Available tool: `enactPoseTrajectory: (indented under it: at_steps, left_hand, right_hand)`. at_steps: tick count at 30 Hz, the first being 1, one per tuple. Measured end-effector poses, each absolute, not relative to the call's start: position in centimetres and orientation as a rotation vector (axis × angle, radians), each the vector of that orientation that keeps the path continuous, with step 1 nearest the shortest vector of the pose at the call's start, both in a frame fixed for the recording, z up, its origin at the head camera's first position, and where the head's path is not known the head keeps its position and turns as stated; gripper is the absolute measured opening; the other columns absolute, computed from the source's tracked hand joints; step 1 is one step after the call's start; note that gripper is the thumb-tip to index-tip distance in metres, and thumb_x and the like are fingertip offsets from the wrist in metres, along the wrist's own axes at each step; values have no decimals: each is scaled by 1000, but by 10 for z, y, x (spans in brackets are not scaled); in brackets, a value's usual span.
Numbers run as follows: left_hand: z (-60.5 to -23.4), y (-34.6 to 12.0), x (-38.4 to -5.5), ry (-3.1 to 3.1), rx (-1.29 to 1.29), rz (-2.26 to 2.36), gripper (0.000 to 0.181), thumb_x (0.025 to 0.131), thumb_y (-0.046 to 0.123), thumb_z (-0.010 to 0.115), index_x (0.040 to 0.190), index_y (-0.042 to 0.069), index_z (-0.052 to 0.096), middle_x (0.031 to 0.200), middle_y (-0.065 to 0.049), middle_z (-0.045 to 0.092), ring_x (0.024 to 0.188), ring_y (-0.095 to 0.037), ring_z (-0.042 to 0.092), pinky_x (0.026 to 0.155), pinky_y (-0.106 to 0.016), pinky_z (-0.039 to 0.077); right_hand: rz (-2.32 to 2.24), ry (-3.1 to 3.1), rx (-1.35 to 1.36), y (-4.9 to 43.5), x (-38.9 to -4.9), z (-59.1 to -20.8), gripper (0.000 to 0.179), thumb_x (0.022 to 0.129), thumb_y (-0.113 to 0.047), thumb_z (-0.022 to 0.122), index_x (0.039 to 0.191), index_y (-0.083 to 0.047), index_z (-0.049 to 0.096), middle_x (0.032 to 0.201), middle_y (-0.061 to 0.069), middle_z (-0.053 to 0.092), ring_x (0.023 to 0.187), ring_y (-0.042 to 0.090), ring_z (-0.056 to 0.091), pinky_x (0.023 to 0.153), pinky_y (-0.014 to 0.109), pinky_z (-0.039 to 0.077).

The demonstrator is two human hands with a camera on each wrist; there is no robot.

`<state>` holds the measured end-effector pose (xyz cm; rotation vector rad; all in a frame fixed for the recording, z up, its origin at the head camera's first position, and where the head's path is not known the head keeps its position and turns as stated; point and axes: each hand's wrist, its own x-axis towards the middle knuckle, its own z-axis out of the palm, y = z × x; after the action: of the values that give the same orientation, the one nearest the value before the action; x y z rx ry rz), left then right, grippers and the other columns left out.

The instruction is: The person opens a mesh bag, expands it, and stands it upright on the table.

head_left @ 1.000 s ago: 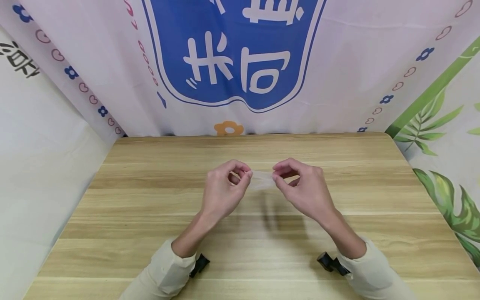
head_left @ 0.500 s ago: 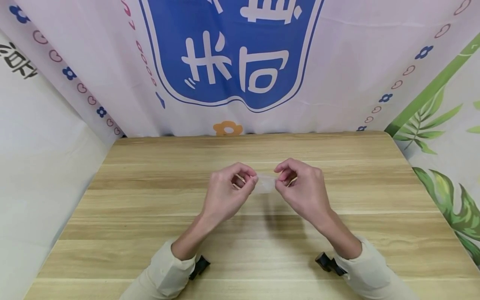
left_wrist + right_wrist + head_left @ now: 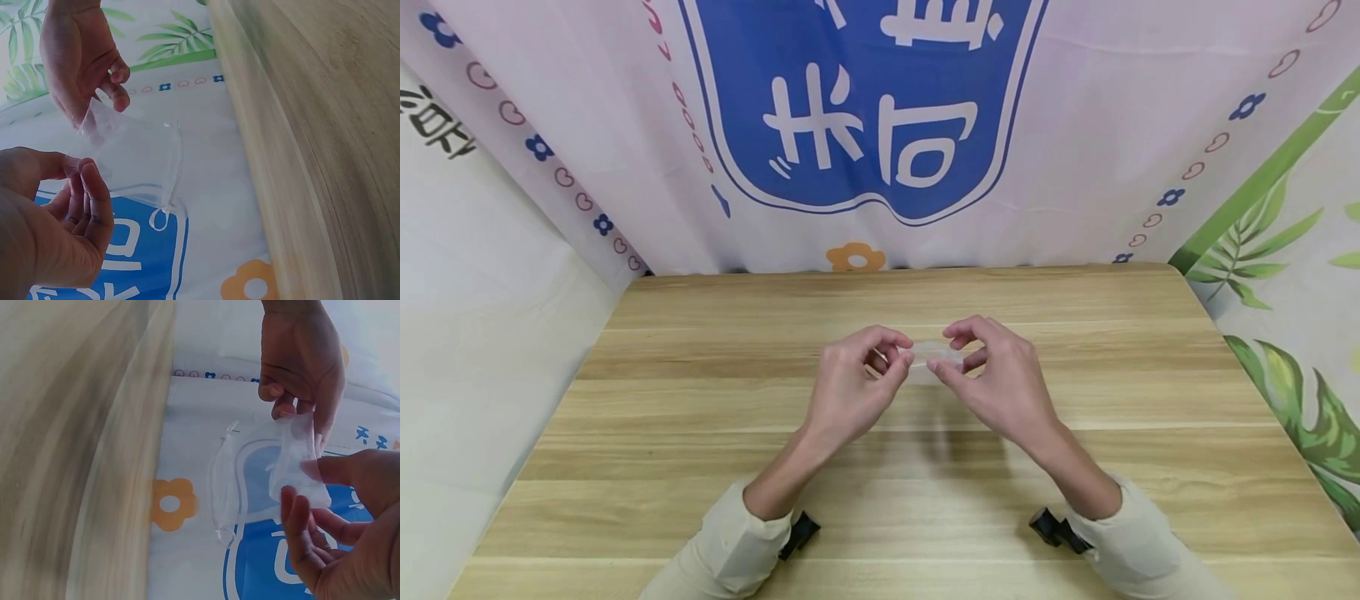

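Note:
A small see-through pouch (image 3: 253, 462) with a thin drawstring loop (image 3: 159, 219) at one end is held up over the table, easiest to make out in the wrist views. My left hand (image 3: 852, 383) pinches one side of it between thumb and fingertips. On the other side, my right hand (image 3: 1003, 379) has its thumb (image 3: 331, 469) against the clear film. Its other fingers are loosely bent and stand apart from the thumb, around the pouch's edge. Part of my right thumb lies behind the film in the left wrist view.
Beneath the hands spreads a wood-grain table (image 3: 700, 467). A white cloth with a blue printed shield (image 3: 865, 125) hangs along its far edge. Leaf-patterned cloth (image 3: 1292, 375) borders the right side, and plain white cloth (image 3: 482, 350) the left. Dark wrist mounts (image 3: 800, 533) sit at the cuffs.
Both hands first shifted slightly closer together. Then my right hand loosened its pinch, and its thumb slid left across the pouch, away from the index finger. My left hand's grip stayed.

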<state>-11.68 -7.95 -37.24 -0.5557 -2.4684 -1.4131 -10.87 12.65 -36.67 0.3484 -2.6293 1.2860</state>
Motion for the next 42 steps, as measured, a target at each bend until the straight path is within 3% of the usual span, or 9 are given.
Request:
enactPoseTrajectory:
  at_steps: [6,13,21,26,33,42]
  left_hand:
    - [-373,-79,-117,-2467,-543,-1376,8,94,3,77,102,5,78,78,-5,71,65,-11,66,58,-23,59]
    - [-372,-78,-115,-2497,-593,-1234,14,92,13,85,102,7,79,87,-6,72,73,-15,68,67,-37,64]
    - [-373,-79,-118,-2509,-481,-1225,4,94,8,79,91,7,77,74,-2,71,64,-9,62,59,-19,54]
    - [-375,-80,-120,-2523,-503,-1195,1,93,7,77,94,6,77,80,-4,72,67,-11,65,61,-20,55]
    - [-374,-79,-117,-2529,-594,-1284,12,92,7,81,104,7,77,90,-5,71,76,-15,69,61,-21,59]
    - [-373,-76,-113,-2472,-656,-1352,17,92,1,79,109,2,75,86,-6,73,77,-14,69,60,-19,60]
  right_hand:
    - [1304,-2617,376,121,-107,-369,36,84,-4,89,116,-6,74,100,7,73,74,15,75,62,23,59]
    - [1323,-2658,414,120,-106,-368,39,83,-6,89,119,-8,73,102,6,73,74,14,73,64,24,58]
    - [1340,-2670,507,120,-106,-368,43,83,0,87,122,-4,72,102,7,74,77,13,73,65,24,61]
    - [1365,-2666,491,121,-108,-368,37,86,-4,87,120,-6,72,101,6,74,77,13,74,65,23,62]
    - [1417,-2585,356,122,-110,-368,20,96,-13,81,113,-7,75,94,7,76,74,15,77,59,24,60]
    - [1406,-2503,321,120,-112,-374,18,94,-12,81,110,-6,76,90,8,77,72,17,76,59,23,60]
